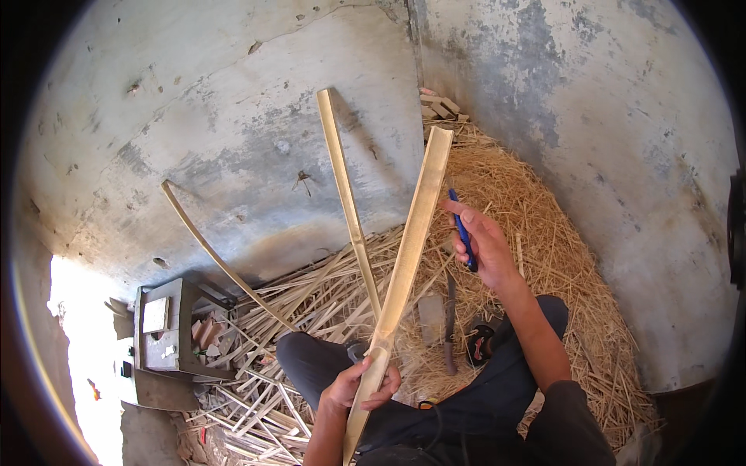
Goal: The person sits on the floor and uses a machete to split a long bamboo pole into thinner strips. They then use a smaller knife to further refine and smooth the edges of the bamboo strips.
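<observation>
My left hand [363, 386] is closed around the lower part of a long split bamboo piece [411, 241]. Its hollow side faces up, a joint shows just above my fingers, and the far end slants up and away. To the right of the bamboo, my right hand [483, 241] grips a blue utility knife [461, 229], held apart from the bamboo. The knife points up and away; its blade tip is hard to make out. Behind the piece I hold, a second, narrower bamboo strip [343, 171] leans on the wall.
A thin curved strip [221, 264] leans on the wall further left. Bamboo slivers [264, 404] and a heap of shavings [528, 210] cover the floor. A box-like wooden stand [175, 342] lies at left. Between my legs are a dark stick [451, 326] and a flat block [430, 318].
</observation>
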A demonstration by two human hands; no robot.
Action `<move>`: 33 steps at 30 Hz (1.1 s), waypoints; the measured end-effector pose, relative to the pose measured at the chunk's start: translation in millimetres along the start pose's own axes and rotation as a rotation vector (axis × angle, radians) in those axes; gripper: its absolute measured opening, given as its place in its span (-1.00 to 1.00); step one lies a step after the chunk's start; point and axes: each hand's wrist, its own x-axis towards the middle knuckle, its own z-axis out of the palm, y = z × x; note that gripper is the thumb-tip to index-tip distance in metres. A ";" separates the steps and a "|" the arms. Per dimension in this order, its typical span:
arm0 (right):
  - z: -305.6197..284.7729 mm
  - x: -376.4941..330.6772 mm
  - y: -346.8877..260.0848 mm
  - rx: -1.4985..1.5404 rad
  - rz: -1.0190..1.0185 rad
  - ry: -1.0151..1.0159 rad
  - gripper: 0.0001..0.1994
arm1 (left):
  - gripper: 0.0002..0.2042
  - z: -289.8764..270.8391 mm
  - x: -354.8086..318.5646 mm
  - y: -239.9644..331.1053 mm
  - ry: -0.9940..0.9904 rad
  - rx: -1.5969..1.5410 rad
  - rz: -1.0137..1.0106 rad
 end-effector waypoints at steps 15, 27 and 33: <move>4.1 0.6 16.0 -0.050 0.070 -0.105 -0.61 | -0.19 -20.1 12.9 -1.1 0.052 0.285 0.040; 2.8 0.6 27.4 -0.272 -0.036 0.044 -0.81 | -0.65 33.9 21.4 -15.1 0.831 1.114 0.412; 5.7 -13.1 -2.9 -0.271 -0.250 0.026 -0.92 | -0.63 54.6 1.9 5.1 1.081 1.036 0.511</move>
